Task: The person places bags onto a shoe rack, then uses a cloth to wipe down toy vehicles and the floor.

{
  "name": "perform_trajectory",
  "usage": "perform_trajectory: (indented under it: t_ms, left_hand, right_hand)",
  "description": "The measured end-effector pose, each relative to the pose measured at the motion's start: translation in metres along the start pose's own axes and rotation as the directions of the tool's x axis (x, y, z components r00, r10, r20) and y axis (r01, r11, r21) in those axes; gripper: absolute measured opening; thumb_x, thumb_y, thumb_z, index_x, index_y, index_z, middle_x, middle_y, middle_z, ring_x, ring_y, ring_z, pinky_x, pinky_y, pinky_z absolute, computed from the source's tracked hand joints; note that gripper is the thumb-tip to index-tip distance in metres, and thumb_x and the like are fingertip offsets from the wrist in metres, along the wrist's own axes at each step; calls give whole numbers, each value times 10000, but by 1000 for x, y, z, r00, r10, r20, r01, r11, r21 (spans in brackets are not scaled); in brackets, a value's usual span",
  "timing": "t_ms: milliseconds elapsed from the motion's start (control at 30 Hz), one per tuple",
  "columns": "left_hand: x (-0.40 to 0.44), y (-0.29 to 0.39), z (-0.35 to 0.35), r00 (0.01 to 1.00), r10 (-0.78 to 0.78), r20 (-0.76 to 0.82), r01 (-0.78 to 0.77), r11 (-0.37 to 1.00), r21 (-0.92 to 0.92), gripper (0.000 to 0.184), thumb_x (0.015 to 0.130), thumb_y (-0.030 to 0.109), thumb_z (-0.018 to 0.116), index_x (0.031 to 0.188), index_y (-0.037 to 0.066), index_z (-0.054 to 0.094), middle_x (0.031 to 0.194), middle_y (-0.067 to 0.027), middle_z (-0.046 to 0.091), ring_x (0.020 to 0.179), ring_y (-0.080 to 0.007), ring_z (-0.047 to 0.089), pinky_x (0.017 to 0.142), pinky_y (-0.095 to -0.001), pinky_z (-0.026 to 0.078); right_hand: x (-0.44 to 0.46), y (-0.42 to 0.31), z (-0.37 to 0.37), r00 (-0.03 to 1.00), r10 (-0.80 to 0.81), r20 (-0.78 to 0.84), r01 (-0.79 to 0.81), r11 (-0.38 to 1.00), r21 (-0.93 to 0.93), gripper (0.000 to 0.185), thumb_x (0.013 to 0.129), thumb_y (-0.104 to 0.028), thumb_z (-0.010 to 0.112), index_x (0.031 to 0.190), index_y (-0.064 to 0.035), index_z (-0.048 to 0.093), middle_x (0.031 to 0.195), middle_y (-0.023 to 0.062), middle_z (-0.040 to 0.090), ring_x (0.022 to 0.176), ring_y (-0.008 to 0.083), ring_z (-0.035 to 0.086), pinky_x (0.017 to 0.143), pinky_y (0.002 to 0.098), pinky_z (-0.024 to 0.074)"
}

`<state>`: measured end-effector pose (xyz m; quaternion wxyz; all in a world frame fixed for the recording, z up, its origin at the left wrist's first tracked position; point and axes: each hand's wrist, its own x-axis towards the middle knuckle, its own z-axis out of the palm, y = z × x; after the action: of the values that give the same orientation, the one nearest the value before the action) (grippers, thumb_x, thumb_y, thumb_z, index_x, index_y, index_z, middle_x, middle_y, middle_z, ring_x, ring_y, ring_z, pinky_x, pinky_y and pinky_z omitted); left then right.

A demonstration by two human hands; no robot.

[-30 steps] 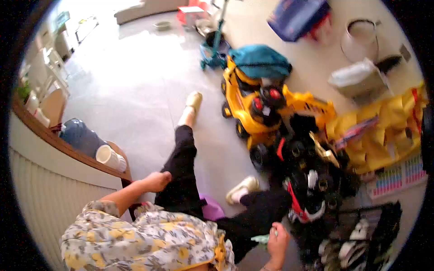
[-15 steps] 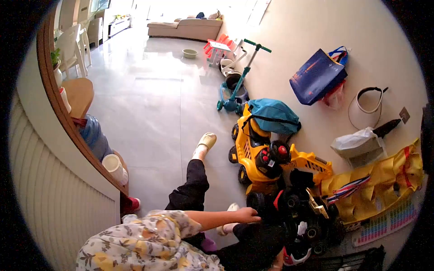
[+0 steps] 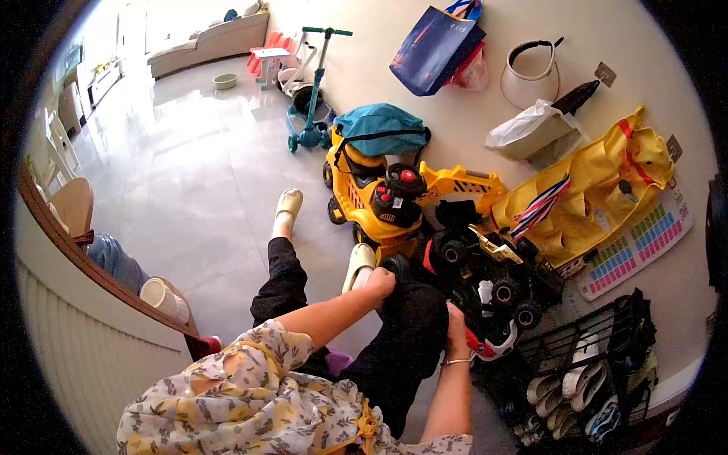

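Note:
My left hand (image 3: pixel 381 281) is closed at the inner side of my bent right knee, its fingers on the black trouser leg (image 3: pixel 406 322). At the outer side of the same leg is my right hand (image 3: pixel 456 334), a bracelet on its wrist. Its fingers are partly hidden, but it seems to grip the trouser fabric. Both feet wear pale yellow clogs (image 3: pixel 289 203). Just beyond the knee lie dark toy vehicles (image 3: pixel 504 292) with black wheels, and a red and white toy car (image 3: pixel 497 343) is near my right hand.
A yellow ride-on digger (image 3: pixel 371 193) carries a blue bag (image 3: pixel 381 129). Behind it stands a teal scooter (image 3: pixel 312 133). On the right, a black rack (image 3: pixel 584 334) holds several shoes. A yellow hanging organizer (image 3: pixel 584 197) is along the wall. A slatted door (image 3: pixel 98 356) borders the left.
The view has swung right and down, bringing the shoe rack in. My right hand, nearly hidden before, now shows against the leg. My left hand stays by the knee.

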<state>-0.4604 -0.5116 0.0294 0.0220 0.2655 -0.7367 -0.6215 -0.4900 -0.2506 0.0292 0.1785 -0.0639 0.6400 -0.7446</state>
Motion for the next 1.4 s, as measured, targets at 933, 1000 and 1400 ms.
perform_trajectory:
  t_ms: [933,1000,1400]
  left_hand:
    - [-51,-26,-170,828,348,441,-560,455,692,392,784,298,670,1104,92,575,1044,-120,589,949,-318,579,794,-418,489]
    - [-35,-24,-185,939,189,286,-320,181,930,477,751,359,689,1114,71,578,1139,-97,525,1081,-278,504,828,-415,458]
    - [16,-123,-223,857,474,202,-313,168,935,124,767,190,595,875,132,613,944,-63,582,950,-246,552,750,-374,464]
  right_hand:
    - [-195,-97,82,939,-278,-203,155,869,-471,184,851,-131,567,958,11,615,850,74,617,764,156,552,708,292,442]
    - [-182,-107,88,890,-340,-305,315,940,-130,149,854,-163,563,889,-18,572,765,53,543,708,122,481,654,253,395]
    - [-62,-124,142,997,-74,-38,80,974,211,127,869,-139,573,915,-21,580,786,46,572,694,132,552,637,245,460]
